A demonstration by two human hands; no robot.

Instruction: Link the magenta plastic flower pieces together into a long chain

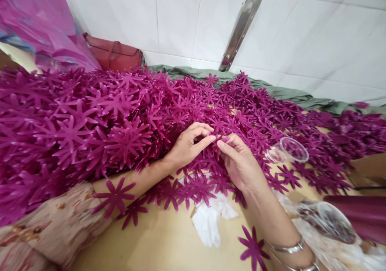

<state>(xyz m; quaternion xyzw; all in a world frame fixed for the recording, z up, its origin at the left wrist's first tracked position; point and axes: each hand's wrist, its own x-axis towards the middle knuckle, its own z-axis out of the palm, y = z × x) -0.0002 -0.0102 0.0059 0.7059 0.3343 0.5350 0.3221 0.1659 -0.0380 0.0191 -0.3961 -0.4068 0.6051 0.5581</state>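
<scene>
My left hand (193,143) and my right hand (237,156) meet near the middle of the view, fingertips almost touching. Between them is a small magenta petal piece (221,138), pinched by thumb and fingers on both sides. Much of it is hidden by the fingers, so its full shape does not show. All around lies a deep heap of magenta flower-shaped cutouts (120,106) with long narrow petals. One loose cutout (115,197) rests over my left forearm. Another single cutout (252,247) lies on the table left of my right forearm.
A clear plastic cup (294,149) lies among the cutouts on the right. White tissue (211,218) rests on the tan table (150,239). Plastic bags with a round container (336,222) sit at lower right. A red handbag (114,54) and a metal bracket (241,31) are by the tiled wall.
</scene>
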